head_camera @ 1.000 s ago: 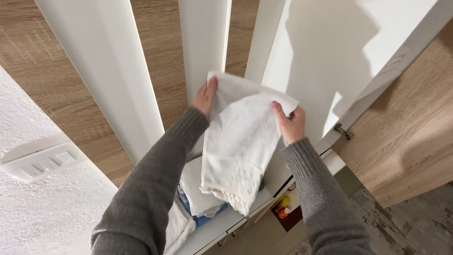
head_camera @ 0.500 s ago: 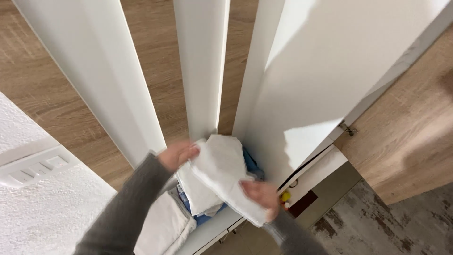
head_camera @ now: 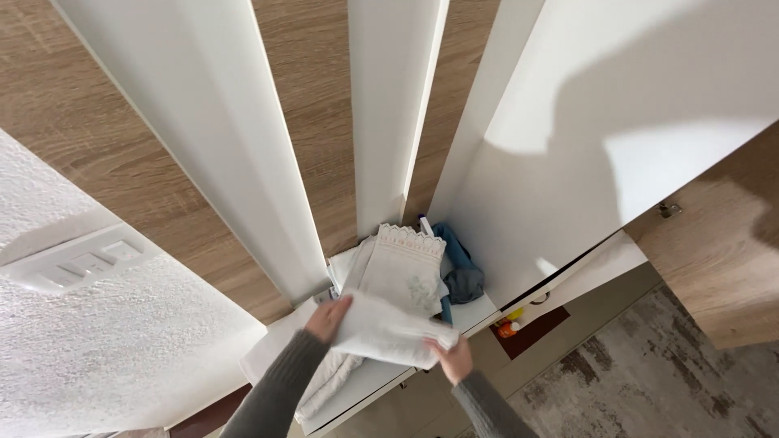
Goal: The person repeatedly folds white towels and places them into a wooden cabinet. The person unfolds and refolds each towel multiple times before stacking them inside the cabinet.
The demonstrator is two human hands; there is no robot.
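A white folded cloth (head_camera: 381,331) is held flat between both hands, low over a white shelf (head_camera: 475,312). My left hand (head_camera: 327,317) grips its left edge; my right hand (head_camera: 450,357) grips its lower right corner. Just beyond it, a white towel with a lace edge and faint embroidery (head_camera: 403,266) lies on a stack of white linens on the shelf. Both arms wear grey sleeves.
Blue and grey cloths (head_camera: 460,272) sit at the right end of the shelf. Tall white door panels (head_camera: 219,138) and wood-grain surfaces rise around it. A white rough wall with a switch plate (head_camera: 77,264) stands left. Small orange items (head_camera: 509,327) lie below.
The cloth was held up open a second ago; it has since been folded and lowered toward the linen stack, both hands dropping with it.
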